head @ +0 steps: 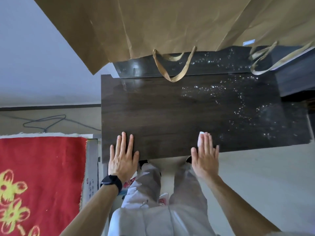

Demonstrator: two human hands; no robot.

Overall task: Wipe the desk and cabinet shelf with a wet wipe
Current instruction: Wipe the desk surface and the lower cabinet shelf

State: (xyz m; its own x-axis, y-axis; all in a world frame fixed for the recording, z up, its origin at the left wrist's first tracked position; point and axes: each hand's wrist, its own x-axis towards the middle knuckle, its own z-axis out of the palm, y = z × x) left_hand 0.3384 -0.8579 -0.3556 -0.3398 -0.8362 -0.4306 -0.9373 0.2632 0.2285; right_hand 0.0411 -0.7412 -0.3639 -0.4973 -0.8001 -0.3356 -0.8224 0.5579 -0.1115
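Note:
A dark wood-grain desk [170, 113] fills the middle of the head view. My left hand [123, 157] lies flat on its near edge, fingers spread, holding nothing. My right hand [205, 154] presses flat on a folded white wet wipe [200, 138] at the near edge, right of centre; only the wipe's far end shows past my fingertips. Wet droplets [238, 103] glisten over the right half of the desk and on the raised dark shelf [213, 63] behind it.
Two brown paper bags [153, 26] lean over the back of the desk, their handles [172, 67] hanging onto the shelf and desk. A red cloth with yellow flowers [39, 181] lies at the left. A cable [46, 121] runs on the floor.

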